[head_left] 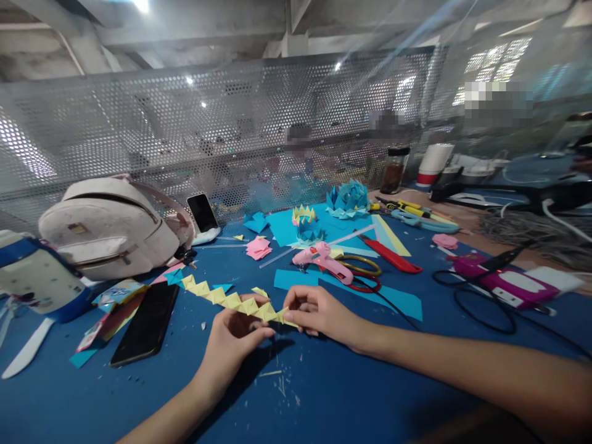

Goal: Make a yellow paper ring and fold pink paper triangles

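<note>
A zigzag strip of folded yellow paper [222,297] runs slantwise above the blue table, its far end up and to the left. My left hand [235,336] holds it from below near the middle, fingers behind it and thumb in front. At the strip's right end, my right hand [319,311] pinches it between thumb and fingers. Just beyond the hands lie a pink glue gun [322,260] and a strip of blue paper [393,297]. A pair of scissors with yellow handles [363,266] rests beside the glue gun.
To the left are a black phone [147,324], a pale backpack [106,231] and a blue-and-white container [39,277]. Blue folded paper flower [349,198], yellow ring [304,214] and red cutter [393,256] lie farther back. A magenta device [504,280] with black cable sits right.
</note>
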The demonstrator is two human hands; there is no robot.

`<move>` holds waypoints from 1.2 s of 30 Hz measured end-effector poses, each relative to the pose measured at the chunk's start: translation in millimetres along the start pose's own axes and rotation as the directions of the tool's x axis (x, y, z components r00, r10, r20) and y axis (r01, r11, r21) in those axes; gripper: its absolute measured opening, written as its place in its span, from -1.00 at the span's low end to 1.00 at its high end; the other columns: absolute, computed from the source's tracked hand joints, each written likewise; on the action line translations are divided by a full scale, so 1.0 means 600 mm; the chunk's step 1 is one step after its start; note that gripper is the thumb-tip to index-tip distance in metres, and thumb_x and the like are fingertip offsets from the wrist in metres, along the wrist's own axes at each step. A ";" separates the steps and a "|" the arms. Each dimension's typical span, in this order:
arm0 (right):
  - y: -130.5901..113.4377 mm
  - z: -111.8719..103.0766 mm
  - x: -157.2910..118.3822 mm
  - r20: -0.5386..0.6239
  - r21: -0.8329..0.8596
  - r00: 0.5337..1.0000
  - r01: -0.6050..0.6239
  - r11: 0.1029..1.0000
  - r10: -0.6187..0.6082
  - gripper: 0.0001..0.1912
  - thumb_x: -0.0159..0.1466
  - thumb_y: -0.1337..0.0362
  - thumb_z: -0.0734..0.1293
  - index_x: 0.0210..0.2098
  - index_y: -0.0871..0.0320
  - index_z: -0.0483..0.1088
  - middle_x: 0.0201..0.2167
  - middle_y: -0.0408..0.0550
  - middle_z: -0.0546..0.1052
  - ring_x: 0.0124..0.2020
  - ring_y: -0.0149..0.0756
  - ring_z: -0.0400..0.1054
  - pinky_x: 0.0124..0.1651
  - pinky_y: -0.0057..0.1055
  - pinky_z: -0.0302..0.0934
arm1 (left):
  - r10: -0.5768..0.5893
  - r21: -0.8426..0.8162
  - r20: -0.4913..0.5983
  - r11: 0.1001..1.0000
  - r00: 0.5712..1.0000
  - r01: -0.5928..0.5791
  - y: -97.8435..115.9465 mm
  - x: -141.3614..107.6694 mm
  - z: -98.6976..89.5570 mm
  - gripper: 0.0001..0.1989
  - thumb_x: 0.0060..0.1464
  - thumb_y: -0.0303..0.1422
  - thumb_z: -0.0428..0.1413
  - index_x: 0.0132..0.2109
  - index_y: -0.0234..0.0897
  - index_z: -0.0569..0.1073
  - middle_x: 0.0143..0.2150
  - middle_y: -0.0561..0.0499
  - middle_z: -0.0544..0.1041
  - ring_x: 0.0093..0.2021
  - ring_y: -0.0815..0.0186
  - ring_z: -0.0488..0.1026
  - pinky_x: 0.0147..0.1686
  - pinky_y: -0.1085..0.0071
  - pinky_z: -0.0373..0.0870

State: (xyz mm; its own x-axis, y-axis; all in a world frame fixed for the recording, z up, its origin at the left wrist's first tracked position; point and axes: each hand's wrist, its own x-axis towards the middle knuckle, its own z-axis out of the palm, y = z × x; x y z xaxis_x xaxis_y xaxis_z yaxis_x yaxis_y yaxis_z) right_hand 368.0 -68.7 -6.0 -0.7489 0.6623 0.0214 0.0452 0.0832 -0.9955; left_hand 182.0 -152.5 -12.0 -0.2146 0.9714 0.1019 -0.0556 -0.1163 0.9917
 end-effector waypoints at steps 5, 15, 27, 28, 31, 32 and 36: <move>-0.003 0.005 -0.004 0.034 0.071 0.998 -0.049 0.996 0.047 -0.57 0.13 -0.05 0.47 -0.33 0.19 0.35 -0.56 -0.22 0.38 -0.56 -0.50 0.23 -0.59 -0.60 0.08 | 0.061 -0.005 0.001 0.998 0.998 -0.061 0.000 -0.002 0.000 -0.65 -0.31 -0.44 0.42 -0.27 -0.30 0.58 -0.36 0.06 0.54 -0.42 0.41 0.43 -0.39 0.55 0.41; -0.005 0.010 -0.008 0.055 0.100 0.997 -0.056 0.993 0.051 -0.56 0.12 -0.06 0.48 -0.35 0.18 0.33 -0.57 -0.23 0.37 -0.55 -0.50 0.23 -0.58 -0.60 0.09 | 0.099 0.007 0.007 0.995 0.995 -0.099 -0.003 -0.001 0.001 -0.69 -0.28 -0.41 0.44 -0.29 -0.31 0.60 -0.38 0.03 0.57 -0.40 0.36 0.48 -0.38 0.52 0.45; -0.001 0.011 -0.007 0.069 0.054 0.998 -0.004 0.999 0.000 -0.58 0.14 -0.04 0.45 -0.35 0.17 0.31 -0.58 -0.25 0.35 -0.58 -0.51 0.19 -0.58 -0.59 0.08 | 0.057 0.034 -0.018 0.998 0.998 -0.056 -0.004 -0.003 0.001 -0.66 -0.31 -0.32 0.45 -0.31 -0.32 0.61 -0.29 -0.04 0.59 -0.40 0.34 0.48 -0.36 0.46 0.47; -0.001 0.011 -0.007 0.066 0.045 0.998 0.003 0.999 -0.006 -0.58 0.15 -0.04 0.44 -0.35 0.16 0.30 -0.58 -0.25 0.34 -0.58 -0.50 0.18 -0.58 -0.58 0.07 | 0.050 0.036 -0.020 0.998 0.999 -0.050 -0.003 -0.003 0.002 -0.65 -0.31 -0.31 0.45 -0.31 -0.32 0.61 -0.29 -0.04 0.59 -0.41 0.35 0.47 -0.37 0.46 0.47; -0.005 0.010 -0.008 0.046 0.004 0.998 0.034 0.999 -0.034 -0.63 0.17 0.00 0.43 -0.36 0.16 0.31 -0.56 -0.24 0.35 -0.57 -0.49 0.19 -0.55 -0.55 0.09 | 0.031 0.041 -0.021 0.999 0.999 -0.031 -0.001 -0.003 0.003 -0.63 -0.32 -0.31 0.45 -0.29 -0.31 0.60 -0.29 -0.02 0.58 -0.43 0.38 0.45 -0.39 0.49 0.44; -0.007 0.010 -0.008 0.031 -0.016 0.998 0.050 0.999 -0.050 -0.66 0.17 0.03 0.43 -0.37 0.17 0.32 -0.54 -0.23 0.37 -0.54 -0.48 0.21 -0.51 -0.54 0.11 | 0.027 0.042 -0.019 0.999 0.999 -0.026 -0.001 -0.003 0.003 -0.63 -0.31 -0.31 0.45 -0.28 -0.31 0.60 -0.30 -0.01 0.58 -0.44 0.39 0.44 -0.40 0.50 0.42; -0.012 0.009 -0.008 -0.035 -0.092 0.993 0.110 0.990 -0.113 -0.74 0.15 0.14 0.44 -0.40 0.18 0.36 -0.45 -0.18 0.42 -0.42 -0.44 0.28 -0.35 -0.49 0.18 | 0.007 0.046 -0.001 0.999 1.000 -0.007 0.000 -0.003 0.005 -0.62 -0.30 -0.30 0.42 -0.25 -0.31 0.59 -0.30 0.00 0.57 -0.45 0.38 0.44 -0.45 0.50 0.40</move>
State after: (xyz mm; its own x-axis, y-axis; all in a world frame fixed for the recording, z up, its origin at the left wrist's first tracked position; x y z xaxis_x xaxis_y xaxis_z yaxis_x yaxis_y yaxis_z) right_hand 367.5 -76.5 0.4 -0.7259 0.6739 0.1374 0.0234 0.2238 -0.9743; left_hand 185.2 -153.7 -11.9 -0.2160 0.9703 0.1085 -0.0092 -0.1132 0.9935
